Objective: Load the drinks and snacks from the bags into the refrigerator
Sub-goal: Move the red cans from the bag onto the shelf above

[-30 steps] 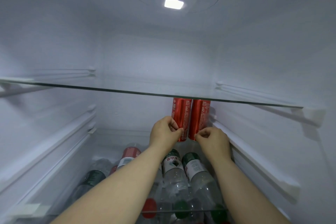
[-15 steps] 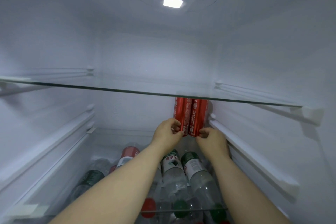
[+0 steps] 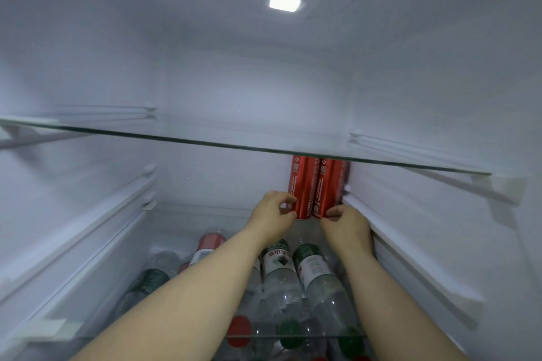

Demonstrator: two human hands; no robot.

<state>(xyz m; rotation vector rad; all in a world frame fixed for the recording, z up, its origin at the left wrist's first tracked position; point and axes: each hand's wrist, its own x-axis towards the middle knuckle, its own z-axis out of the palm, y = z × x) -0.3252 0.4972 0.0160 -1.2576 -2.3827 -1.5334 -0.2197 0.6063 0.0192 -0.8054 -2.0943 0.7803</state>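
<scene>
Under glass shelf (image 3: 205, 142) — two red cans (image 3: 315, 187), upright.

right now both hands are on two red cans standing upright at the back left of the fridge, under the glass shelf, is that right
Not quite. The head view shows the two red cans at the back right, against the right wall. The rest holds: left hand and right hand on them, upright, under the glass shelf.

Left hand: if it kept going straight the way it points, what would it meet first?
The left hand already has its fingers at the left red can; beyond that, probably the fridge's back wall, though depth is unclear.
</scene>
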